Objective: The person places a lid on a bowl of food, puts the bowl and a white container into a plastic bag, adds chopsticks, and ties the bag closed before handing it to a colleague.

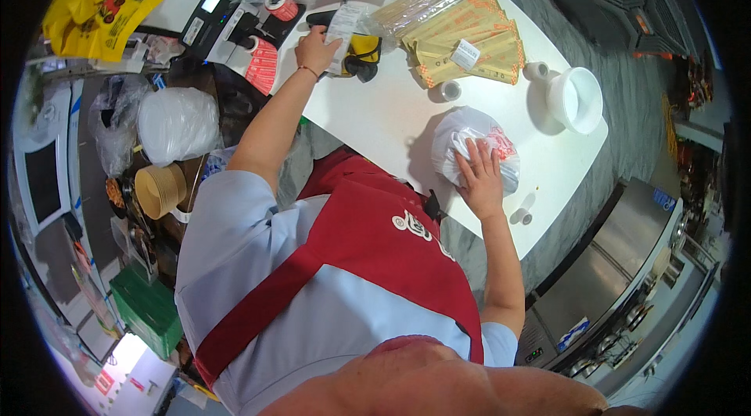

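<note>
My left hand (317, 52) is at the far side of the white table (375, 116), its thumb over a long printed paper slip (345, 22). Part of the slip lies across a yellow and black handheld device (365, 52), and I cannot tell what the device is. My right hand (482, 178) rests with fingers spread on top of a white plastic bag (457, 134) with red print. The bag is rounded and closed around contents that are hidden.
Paper chopstick sleeves (469, 34) fan out beyond the bag, near a white bowl (575, 100) and small rolls (450, 91). Left of my left hand stand a label printer (205, 25) and red label rolls (262, 64). Stacked tan bowls (159, 190) sit at the left.
</note>
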### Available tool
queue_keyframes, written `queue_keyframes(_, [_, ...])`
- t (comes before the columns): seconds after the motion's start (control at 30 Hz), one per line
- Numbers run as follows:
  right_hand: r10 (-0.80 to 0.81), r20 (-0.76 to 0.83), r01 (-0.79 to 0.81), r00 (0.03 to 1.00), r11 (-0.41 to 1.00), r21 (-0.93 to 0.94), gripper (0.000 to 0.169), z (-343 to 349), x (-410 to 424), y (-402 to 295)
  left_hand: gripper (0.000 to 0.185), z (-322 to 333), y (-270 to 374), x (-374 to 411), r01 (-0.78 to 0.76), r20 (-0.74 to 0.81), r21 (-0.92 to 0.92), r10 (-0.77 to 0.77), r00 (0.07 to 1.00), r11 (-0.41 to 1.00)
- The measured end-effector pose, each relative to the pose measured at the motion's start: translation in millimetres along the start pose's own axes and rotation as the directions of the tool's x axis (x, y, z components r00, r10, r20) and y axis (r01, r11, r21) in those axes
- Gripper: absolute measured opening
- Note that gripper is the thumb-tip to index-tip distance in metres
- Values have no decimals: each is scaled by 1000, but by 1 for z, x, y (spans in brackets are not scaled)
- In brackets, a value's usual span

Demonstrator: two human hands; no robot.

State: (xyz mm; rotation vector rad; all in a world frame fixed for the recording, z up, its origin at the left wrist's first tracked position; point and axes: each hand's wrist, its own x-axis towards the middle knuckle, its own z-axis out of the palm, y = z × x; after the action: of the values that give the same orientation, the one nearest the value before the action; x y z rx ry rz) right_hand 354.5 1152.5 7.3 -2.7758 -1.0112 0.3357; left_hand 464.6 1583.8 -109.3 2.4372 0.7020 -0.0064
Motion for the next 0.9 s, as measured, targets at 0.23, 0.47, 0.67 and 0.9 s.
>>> queue_keyframes(0.23, [31, -243, -14, 969, 997, 70, 70, 1, -10, -19, 41, 1, 72, -59, -4, 74, -932, 204, 976, 361])
queue_keyframes(0.47, [45, -285, -2, 958, 989, 148, 73, 15, -19, -43, 51, 111, 44, -123, -61, 202, -544, 201, 958, 837])
queue_keyframes(0.67, [81, -344, -12, 935, 980, 199, 70, 22, -33, -52, 58, 123, 52, -135, -87, 60, -277, 108, 992, 957])
queue_keyframes(0.9, [59, -399, 25, 915, 979, 203, 63, 16, -32, -61, 63, 68, 70, -155, -258, -191, -29, 248, 950, 966])
